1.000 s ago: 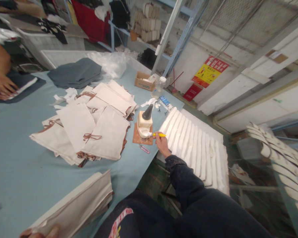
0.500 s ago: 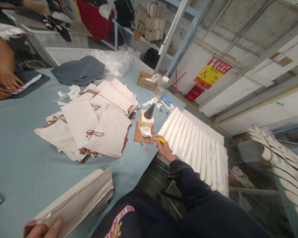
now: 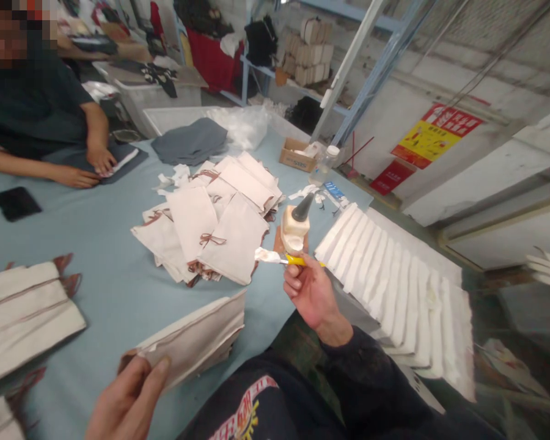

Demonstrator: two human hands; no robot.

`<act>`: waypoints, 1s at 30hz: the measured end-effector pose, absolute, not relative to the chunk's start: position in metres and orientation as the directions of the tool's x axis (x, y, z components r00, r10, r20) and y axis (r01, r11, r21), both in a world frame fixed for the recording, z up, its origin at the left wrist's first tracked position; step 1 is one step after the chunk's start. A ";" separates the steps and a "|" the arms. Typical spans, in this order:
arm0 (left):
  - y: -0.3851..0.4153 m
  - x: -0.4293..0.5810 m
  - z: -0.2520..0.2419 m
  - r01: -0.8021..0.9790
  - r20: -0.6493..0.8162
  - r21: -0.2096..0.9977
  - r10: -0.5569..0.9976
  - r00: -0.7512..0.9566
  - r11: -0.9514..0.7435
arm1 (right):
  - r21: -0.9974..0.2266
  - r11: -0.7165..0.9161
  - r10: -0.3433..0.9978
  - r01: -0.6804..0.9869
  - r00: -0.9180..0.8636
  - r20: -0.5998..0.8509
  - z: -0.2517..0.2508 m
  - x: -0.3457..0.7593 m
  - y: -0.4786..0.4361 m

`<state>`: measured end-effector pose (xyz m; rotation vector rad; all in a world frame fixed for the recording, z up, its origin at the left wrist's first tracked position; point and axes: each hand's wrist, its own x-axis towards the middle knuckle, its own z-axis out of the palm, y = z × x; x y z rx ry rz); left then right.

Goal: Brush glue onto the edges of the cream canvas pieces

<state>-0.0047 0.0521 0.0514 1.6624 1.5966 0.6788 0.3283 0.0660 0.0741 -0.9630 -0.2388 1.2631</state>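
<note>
My left hand [image 3: 131, 394] pinches the near end of a folded beige fabric piece [image 3: 199, 342], held at a tilt over the table's front edge. In my right hand [image 3: 315, 296] is a yellow-handled brush [image 3: 297, 261], its tip pointing left and loaded with a thick white paste. Just behind the brush stands a cream-coloured container [image 3: 295, 221] smeared with the same white paste, topped by a dark cone [image 3: 304, 208], on a small brown board. Left of it lies a loose pile of beige fabric pieces [image 3: 238, 229] with brown ties.
Overlapping white strips [image 3: 385, 269] lie in a row at the right. A small cardboard box [image 3: 297, 154] and a clear jar [image 3: 324, 165] stand behind. More beige pieces [image 3: 22, 318] and a black phone-like slab [image 3: 17, 203] are at left. A co-worker's hands [image 3: 91, 171] press dark fabric.
My right hand has drawn the brush back from the container, now with white paste on its tip. My left hand and its fabric have come further into view as the camera turned left.
</note>
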 end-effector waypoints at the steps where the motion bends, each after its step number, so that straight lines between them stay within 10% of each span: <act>1: 0.053 0.000 0.060 0.601 -0.107 0.799 0.987 0.118 0.015 | -0.686 -0.030 0.896 -0.727 0.284 -0.340 0.082 0.317 0.065; 17: 0.030 0.008 0.130 0.384 0.181 0.890 0.964 0.194 -0.245 | -0.923 0.250 0.963 -0.293 0.171 0.206 0.144 0.216 0.044; 30: 0.023 -0.001 0.114 0.621 0.504 0.464 0.765 0.401 -0.631 | -0.952 0.201 0.979 -0.231 0.078 0.188 0.146 0.208 0.033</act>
